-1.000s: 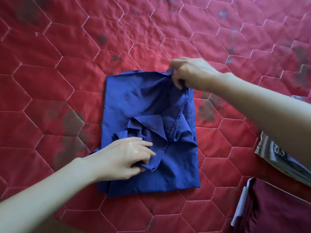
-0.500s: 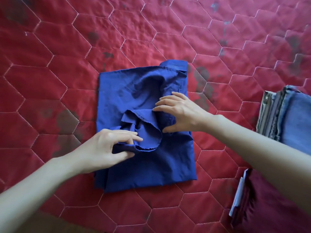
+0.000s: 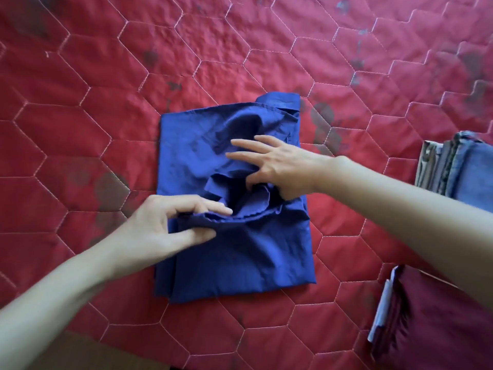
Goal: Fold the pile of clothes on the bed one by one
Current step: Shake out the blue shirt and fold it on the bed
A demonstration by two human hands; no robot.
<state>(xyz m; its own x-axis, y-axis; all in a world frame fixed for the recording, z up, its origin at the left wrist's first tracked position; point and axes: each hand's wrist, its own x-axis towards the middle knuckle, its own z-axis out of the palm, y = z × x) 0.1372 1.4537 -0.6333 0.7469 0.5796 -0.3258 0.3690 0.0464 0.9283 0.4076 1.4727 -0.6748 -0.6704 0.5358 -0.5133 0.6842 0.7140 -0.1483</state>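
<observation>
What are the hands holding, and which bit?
The left hand pinches a bunched fold at the blue shirt's middle; the right hand only rests on it.

Right hand left far corner, now spread flat on blue shirt; left hand keeps pinching fold.

Creased matt blue cloth shirt, red quilted bedspread with stitched hexagons, faintly sheeny
</observation>
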